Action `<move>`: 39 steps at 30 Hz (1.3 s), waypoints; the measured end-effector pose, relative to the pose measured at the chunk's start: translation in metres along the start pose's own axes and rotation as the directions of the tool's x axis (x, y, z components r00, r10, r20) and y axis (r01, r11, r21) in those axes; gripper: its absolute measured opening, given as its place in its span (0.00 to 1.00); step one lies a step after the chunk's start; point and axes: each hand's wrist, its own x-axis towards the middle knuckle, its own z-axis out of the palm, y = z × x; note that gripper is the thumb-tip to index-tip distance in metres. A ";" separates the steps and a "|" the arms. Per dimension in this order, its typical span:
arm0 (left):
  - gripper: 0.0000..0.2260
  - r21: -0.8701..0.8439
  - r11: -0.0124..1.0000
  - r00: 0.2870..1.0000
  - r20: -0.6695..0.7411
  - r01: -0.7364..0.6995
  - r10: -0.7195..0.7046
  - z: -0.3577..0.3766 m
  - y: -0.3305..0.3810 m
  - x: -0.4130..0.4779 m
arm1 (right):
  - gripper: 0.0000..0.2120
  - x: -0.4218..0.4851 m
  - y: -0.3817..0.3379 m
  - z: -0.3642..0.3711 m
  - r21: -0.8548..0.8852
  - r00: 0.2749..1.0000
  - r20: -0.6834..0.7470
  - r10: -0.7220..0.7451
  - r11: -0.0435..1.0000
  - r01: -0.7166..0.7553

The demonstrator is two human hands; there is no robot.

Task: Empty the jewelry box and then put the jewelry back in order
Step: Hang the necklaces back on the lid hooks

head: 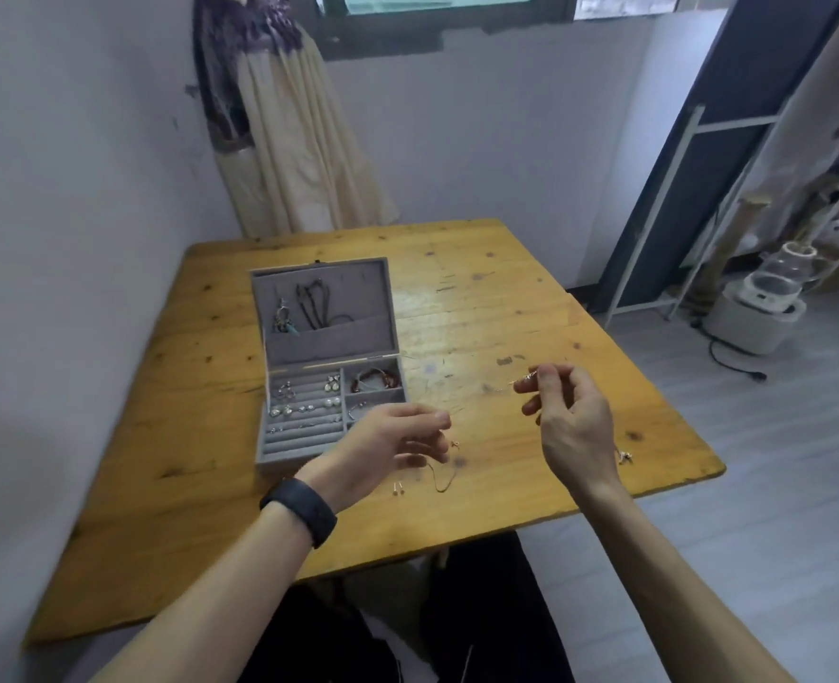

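Note:
An open grey jewelry box [326,438] stands on the wooden table [481,308], its lid upright with cords and a pendant hanging inside. Earrings fill its ring rows and a red bracelet [377,378] lies in a right compartment. My right hand [568,416] pinches one end of a thin chain [499,388] above the table. My left hand [400,438], just right of the box, pinches the chain's other end. Under the hands lie a gold chain [444,480], small gold studs [399,489] and another small gold piece [625,456].
The table's left side runs close to the wall. A cream dress [289,140] hangs behind the table. A white rack [679,214] and a white appliance [762,308] with a cord stand on the floor at the right. My legs are under the near edge.

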 end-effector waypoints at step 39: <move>0.06 0.919 0.383 0.643 -0.240 -0.091 0.728 -0.155 0.201 0.073 | 0.08 0.140 0.001 0.211 -0.598 0.865 0.462 -0.197 0.651 0.468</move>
